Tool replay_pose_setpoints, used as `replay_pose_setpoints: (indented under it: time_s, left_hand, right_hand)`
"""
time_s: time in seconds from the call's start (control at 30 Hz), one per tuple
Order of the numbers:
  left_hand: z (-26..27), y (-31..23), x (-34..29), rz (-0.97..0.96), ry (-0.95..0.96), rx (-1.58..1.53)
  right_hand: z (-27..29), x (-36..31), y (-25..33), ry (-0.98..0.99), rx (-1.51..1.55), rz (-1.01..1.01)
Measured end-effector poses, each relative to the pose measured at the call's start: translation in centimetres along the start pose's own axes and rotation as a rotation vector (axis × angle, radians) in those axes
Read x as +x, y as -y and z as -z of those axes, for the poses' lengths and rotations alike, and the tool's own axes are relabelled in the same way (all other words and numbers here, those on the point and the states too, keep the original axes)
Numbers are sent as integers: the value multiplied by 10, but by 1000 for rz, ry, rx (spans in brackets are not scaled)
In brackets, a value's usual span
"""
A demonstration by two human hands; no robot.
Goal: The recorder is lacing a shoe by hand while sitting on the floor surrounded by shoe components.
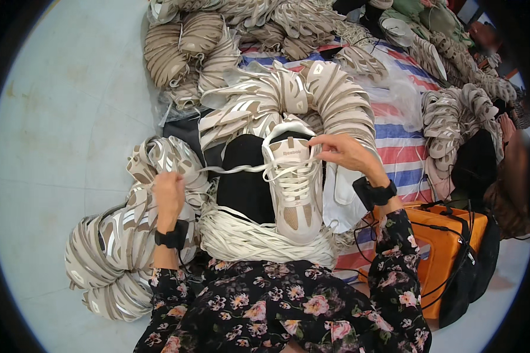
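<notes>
Left hand point(168, 197) holds lace point(235, 170) — right hand point(348, 154) at sneaker point(297, 203).

The black, pink-flowered sleeves point(399, 259) are worn with black wrist straps point(171, 237)

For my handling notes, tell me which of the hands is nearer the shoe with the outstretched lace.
Right. The right hand is at the shoe, beside its opening; the left hand is apart, left of it.
</notes>
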State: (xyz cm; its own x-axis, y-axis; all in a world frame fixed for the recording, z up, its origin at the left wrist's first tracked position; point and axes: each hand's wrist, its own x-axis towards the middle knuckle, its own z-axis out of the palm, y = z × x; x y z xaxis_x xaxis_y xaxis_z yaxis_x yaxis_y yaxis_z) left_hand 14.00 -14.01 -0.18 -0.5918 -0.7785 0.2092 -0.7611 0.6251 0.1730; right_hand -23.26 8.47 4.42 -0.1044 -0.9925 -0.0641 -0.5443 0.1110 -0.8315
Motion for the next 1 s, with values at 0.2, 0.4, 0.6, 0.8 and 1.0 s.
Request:
replay_pose_setpoints:
  time_s: [0.2,0.4,0.6,0.8,1.0]
  left_hand:
    - [-15,-112,27,-312,82,-785]
    - [-26,-159,31,-206,354,-950]
    - [-23,-150,21,-272,650,-899]
    - [-15,-167,43,-569,73,-676]
    - [-22,-180,48,-764,13,-676]
  right_hand:
    - [44,-44,-2,-117,-306,31]
    - [50,-89,6,-533,-892,-190]
    - [26,-98,13,-975,-1124,20]
    - [7,-103,40,-1087,-971,337]
    - [-21,-91,36,-1151,-567,251]
